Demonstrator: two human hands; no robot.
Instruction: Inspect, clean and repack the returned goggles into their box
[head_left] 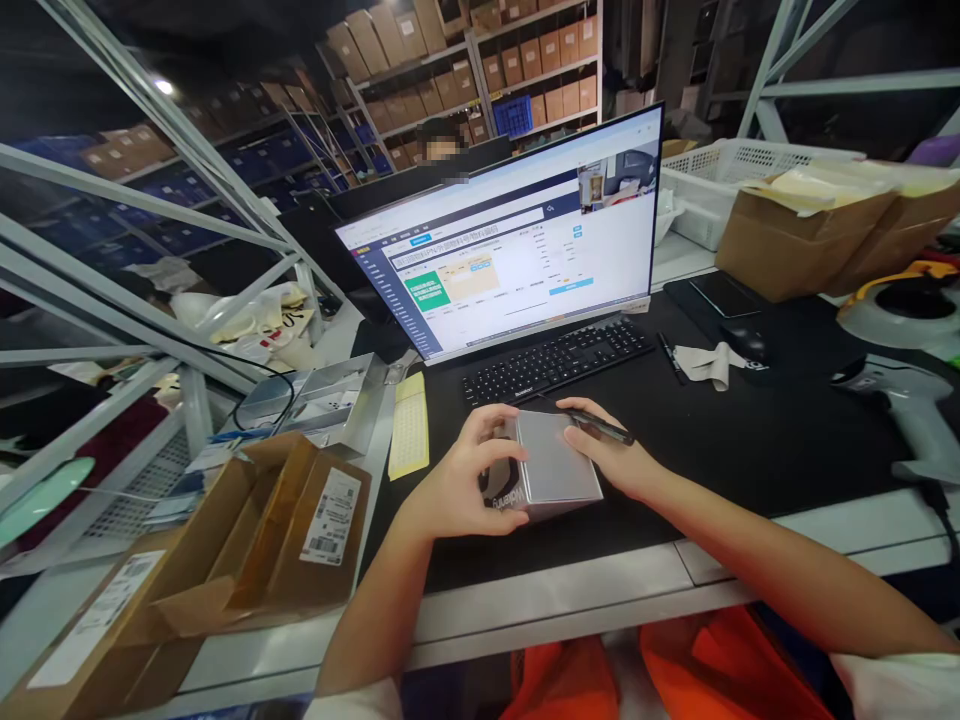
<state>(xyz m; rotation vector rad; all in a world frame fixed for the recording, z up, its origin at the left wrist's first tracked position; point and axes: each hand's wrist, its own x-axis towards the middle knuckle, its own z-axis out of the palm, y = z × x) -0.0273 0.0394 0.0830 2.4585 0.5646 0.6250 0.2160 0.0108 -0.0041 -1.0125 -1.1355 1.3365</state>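
Observation:
A small grey box [551, 465] rests on the black desk mat [750, 440] in front of the keyboard [555, 360]. My left hand [465, 480] is wrapped round the box's left side, fingers curled over its top edge. My right hand [611, 455] presses against the box's right side and pinches a black pen [600, 427] between its fingers. The box's dark left face carries white lettering.
A monitor [510, 240] stands behind the keyboard. An open cardboard carton [247, 540] lies at the left, with a yellow label sheet [409, 425] beside it. At the right are a mouse [744, 340], a cloth [701, 362], a barcode scanner [911, 410], cardboard boxes [795, 240] and a white basket [720, 175]. Another person sits behind the monitor.

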